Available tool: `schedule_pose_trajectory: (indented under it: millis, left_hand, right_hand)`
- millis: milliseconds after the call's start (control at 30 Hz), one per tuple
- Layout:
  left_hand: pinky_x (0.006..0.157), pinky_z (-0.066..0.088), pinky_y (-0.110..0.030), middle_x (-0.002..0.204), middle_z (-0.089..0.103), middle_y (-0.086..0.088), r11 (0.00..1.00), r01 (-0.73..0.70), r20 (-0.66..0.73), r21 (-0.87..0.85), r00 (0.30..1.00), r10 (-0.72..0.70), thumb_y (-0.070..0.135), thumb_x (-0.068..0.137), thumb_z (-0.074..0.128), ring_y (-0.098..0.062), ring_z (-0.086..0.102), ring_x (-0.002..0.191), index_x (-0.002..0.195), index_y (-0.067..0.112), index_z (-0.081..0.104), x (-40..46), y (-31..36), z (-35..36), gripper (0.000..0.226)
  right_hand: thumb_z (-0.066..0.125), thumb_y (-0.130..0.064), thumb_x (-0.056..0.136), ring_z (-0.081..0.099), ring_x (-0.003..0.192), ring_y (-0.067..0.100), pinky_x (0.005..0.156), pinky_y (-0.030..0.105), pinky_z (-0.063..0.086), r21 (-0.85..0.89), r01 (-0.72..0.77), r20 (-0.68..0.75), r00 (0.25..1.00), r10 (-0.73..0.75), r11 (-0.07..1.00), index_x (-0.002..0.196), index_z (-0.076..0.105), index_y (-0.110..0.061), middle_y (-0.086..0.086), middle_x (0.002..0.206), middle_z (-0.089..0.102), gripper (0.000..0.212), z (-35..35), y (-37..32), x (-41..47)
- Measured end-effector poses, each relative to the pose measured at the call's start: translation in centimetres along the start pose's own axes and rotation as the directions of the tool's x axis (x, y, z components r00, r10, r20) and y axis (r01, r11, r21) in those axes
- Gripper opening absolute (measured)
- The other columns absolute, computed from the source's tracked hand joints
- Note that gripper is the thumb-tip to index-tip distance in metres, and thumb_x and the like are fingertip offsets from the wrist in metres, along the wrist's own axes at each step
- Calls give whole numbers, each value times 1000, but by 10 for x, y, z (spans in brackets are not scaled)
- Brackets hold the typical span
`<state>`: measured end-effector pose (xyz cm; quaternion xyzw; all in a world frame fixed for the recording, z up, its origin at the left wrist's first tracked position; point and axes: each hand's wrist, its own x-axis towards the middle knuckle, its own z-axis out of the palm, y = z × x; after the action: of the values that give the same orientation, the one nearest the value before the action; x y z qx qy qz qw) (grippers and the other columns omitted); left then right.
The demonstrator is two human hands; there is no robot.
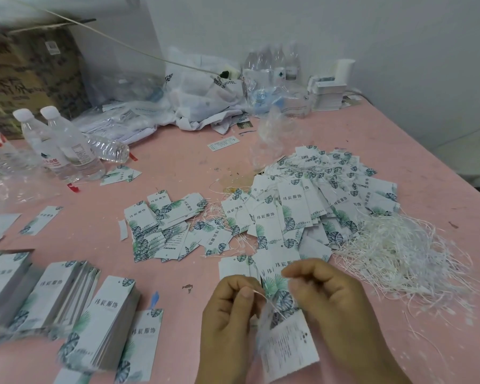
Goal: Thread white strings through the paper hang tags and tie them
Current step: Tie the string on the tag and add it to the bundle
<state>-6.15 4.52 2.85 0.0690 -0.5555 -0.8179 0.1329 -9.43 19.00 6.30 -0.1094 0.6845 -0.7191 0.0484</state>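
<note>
Left hand (229, 314) pinches a white string (261, 296) at a hang tag (287, 347) which the curled right hand (333, 303) appears to steady between both grips; pulling gently should avoid tearing the tag's hole.

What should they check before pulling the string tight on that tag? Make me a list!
1. String end gripped: ok. The left hand pinches a white string between thumb and finger.
2. Tag held: ok. The hang tag sits between both hands; the right hand is curled at its top.
3. String through the tag's hole: cannot tell, the spot is blurred and partly hidden.
4. More strings nearby: ok. The loose string pile lies to the right.
5. More blank tags: ok. Tag stacks sit to the left.
6. Place for finished tags: ok. The strung tag heap is ahead.
</note>
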Motion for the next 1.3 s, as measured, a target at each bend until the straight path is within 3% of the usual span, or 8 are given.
schedule_pose_trajectory:
  millis: [133,267,633,767,933,1033,1100,1300]
  left_hand:
    - [46,42,-19,76,67,-11,980,54,-99,-194,992,-74,19,78,65,-13,55,51,68,21,65,8,4,-3,10]
    - [42,47,-22,76,69,-19,919,85,-112,-386,984,-138,15,85,60,-17,58,49,70,19,64,11,8,-3,15]
    - [38,41,-19,54,51,-8,911,71,-193,-407,968,-161,16,84,52,-13,44,41,74,16,60,13,13,-5,13]
    - [39,39,-18,52,46,-4,920,58,-211,-388,966,-150,13,82,52,-11,40,40,79,10,54,13,14,-6,5]
    - [40,46,-18,54,57,-10,938,67,-164,-341,978,-129,5,75,59,-13,51,41,76,9,70,10,10,-8,11]
    - [44,50,-21,60,64,-15,963,59,-90,-262,992,-85,10,64,85,-17,59,45,76,13,78,7,9,-6,14]
    - [48,53,-23,64,67,-20,978,50,-57,-202,996,-63,26,51,95,-21,63,50,81,10,79,6,5,-7,37]
    - [56,56,-25,72,72,-22,998,60,-28,-17,998,-61,9,75,70,-23,68,60,88,11,78,4,-5,-6,16]
  right_hand:
    - [54,-5,78,57,67,15,61,23,51,355,-116,4,993,122,928,101,73,-13,6,78,62,31,-26,3,12]
    - [39,21,87,66,77,17,69,24,55,129,-143,-28,989,147,981,99,75,-18,5,85,71,55,-30,4,11]
    - [61,-6,91,68,74,-1,66,9,49,-530,-51,-35,999,38,846,91,70,-48,-18,81,73,43,-35,6,7]
    - [63,-7,90,65,77,-1,69,9,47,-467,-43,-29,999,33,883,90,71,-45,-19,89,74,39,-39,3,9]
    - [64,9,85,68,62,12,61,18,54,-104,-113,-61,992,108,988,83,77,-24,6,81,76,35,-42,-2,14]
    - [67,3,78,69,65,19,61,21,56,105,-160,-38,986,165,981,85,77,-14,15,84,75,21,-41,-3,13]
    - [67,-3,73,69,66,19,61,21,55,165,-179,-13,983,184,970,85,77,-12,17,84,74,18,-38,-4,12]
    - [73,0,81,61,66,5,64,10,47,-328,-47,-70,997,25,944,84,75,-34,-5,77,70,35,-36,1,9]
